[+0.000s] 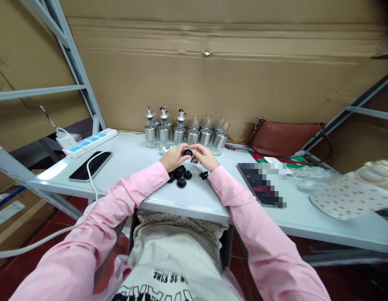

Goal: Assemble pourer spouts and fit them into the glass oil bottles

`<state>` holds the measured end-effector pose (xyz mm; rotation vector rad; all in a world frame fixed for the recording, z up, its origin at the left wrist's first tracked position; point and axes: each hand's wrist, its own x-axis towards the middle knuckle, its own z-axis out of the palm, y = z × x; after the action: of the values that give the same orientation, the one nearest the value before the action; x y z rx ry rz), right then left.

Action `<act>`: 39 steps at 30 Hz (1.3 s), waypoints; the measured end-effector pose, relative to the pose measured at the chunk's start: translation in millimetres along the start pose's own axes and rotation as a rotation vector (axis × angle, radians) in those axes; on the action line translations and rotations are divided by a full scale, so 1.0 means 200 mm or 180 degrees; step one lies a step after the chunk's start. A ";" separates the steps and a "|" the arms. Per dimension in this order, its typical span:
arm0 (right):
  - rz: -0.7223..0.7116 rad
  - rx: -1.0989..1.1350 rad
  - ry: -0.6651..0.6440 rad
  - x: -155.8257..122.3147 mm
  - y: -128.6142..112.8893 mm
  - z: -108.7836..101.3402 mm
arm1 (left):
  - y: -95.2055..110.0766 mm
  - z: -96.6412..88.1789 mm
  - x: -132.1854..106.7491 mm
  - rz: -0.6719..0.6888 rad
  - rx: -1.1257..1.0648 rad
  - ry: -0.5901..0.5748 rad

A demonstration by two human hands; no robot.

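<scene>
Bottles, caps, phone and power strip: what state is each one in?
black cap: held between left hand and right hand.
loose caps: lying on table.
left three bottles: pourer tops on.
other bottles: no pourer tops.
phone: flat, screen dark.
power strip: charger plugged in.

Shiny metal bottles, matt black plastic caps, smooth white table, rough cardboard.
</scene>
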<state>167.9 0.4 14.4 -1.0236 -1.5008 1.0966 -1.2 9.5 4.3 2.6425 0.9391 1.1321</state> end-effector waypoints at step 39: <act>-0.0336 -0.0092 -0.0345 -0.03 -0.02 0.01 | 0.04 -0.03 0.00 -0.0355 0.0217 -0.0064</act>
<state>166.8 -7.5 17.2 -0.9058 -1.6430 1.0726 -1.9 1.5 11.6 2.6111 1.1249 1.0651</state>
